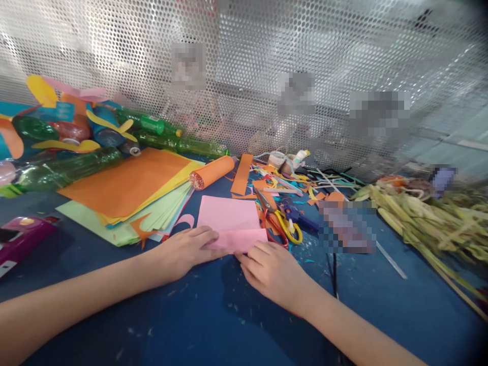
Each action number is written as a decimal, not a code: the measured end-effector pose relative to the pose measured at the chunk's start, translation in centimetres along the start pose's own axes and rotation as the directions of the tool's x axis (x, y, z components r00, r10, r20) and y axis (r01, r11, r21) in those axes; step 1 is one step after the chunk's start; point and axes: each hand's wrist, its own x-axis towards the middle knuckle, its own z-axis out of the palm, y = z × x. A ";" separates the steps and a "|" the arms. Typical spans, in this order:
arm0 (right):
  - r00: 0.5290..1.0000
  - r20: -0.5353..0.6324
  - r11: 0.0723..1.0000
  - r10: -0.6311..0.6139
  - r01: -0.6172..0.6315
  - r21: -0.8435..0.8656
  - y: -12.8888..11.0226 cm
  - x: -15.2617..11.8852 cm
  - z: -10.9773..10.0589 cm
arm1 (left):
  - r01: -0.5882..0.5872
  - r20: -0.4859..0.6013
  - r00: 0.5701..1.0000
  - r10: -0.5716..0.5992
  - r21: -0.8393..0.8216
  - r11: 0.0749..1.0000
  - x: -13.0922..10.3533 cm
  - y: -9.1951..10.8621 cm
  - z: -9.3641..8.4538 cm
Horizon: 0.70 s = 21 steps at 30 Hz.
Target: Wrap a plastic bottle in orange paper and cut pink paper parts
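Observation:
A sheet of pink paper (229, 212) lies on the blue table in front of me, its near edge folded over into a flap. My left hand (190, 250) presses fingers on the left end of this fold. The right end is pinched by my right hand (272, 269), whose fingers are curled at the near edge. Just right of the paper lie scissors with red and yellow handles (284, 227), blades pointing away, and a dark blue tool (301, 216), possibly a glue gun. Beyond the paper rests a bottle piece wrapped in orange paper (213, 172).
Stacked coloured paper (129, 185) lies left, with green plastic bottles (80, 170) behind it and a purple object (26, 239) nearer me. Paper scraps (282, 183) and tape rolls (276, 160) sit behind. Dried husks (415, 218) lie right. A perforated metal screen (244, 86) borders the table's back.

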 end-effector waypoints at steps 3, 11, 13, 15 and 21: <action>0.997 0.053 0.998 0.059 -0.060 0.021 0.3 -0.1 -0.7 | -0.010 -0.033 0.999 0.010 0.001 1.000 0.1 0.2 -0.3; 0.930 0.203 0.949 0.307 -0.284 -0.135 0.2 -1.3 -2.2 | -0.156 -0.217 0.969 0.122 -0.145 0.977 0.0 0.2 -1.6; 0.917 0.213 0.936 0.338 -0.303 -0.179 0.1 -1.7 -2.1 | -0.166 -0.263 0.958 0.113 -0.188 0.968 -0.1 0.1 -1.8; 0.907 0.222 0.927 0.357 -0.316 -0.201 0.2 -2.0 -1.9 | -0.168 -0.284 0.954 0.099 -0.232 0.958 -0.2 0.0 -1.9; 0.897 0.243 0.928 0.369 -0.340 -0.155 0.6 -2.0 -2.1 | -0.128 -0.328 0.945 0.005 -0.352 0.927 -0.1 -1.0 -2.0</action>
